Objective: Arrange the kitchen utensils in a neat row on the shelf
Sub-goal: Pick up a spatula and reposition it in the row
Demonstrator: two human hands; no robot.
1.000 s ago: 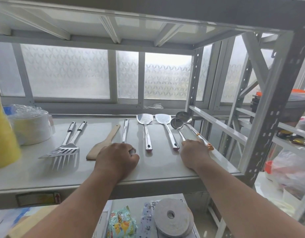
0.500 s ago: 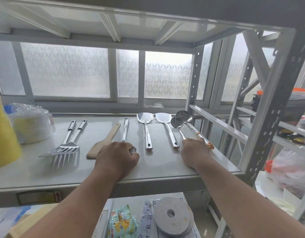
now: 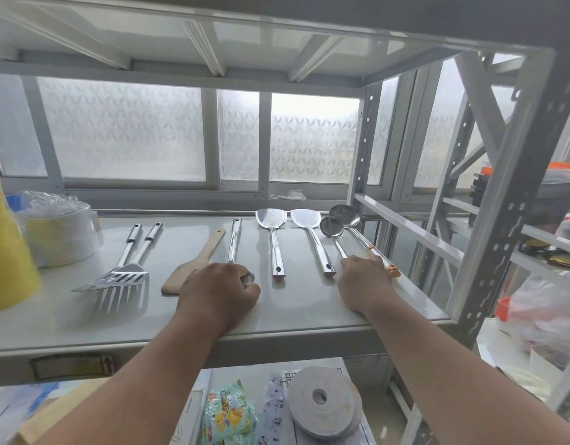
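Observation:
Several utensils lie in a row on the grey shelf (image 3: pixel 309 303). From the left: a slotted turner (image 3: pixel 123 277) resting over a steel fork (image 3: pixel 116 300), a wooden spatula (image 3: pixel 193 264), a steel utensil (image 3: pixel 234 239), two steel turners (image 3: pixel 272 220) (image 3: pixel 306 218), a small ladle (image 3: pixel 331 227) and a larger ladle (image 3: pixel 344 215) with an orange-tipped handle. My left hand (image 3: pixel 217 290) is closed over the near end of the steel utensil and hides its head. My right hand (image 3: pixel 363 284) covers the near end of the small ladle's handle, beside the larger ladle's handle.
A wrapped white roll (image 3: pixel 59 236) and a yellow object (image 3: pixel 7 252) stand at the shelf's left end. An upright post (image 3: pixel 508 220) bounds the right side, with a cluttered rack beyond it. Below lie a tape roll (image 3: pixel 322 399) and snack packet (image 3: pixel 229 409).

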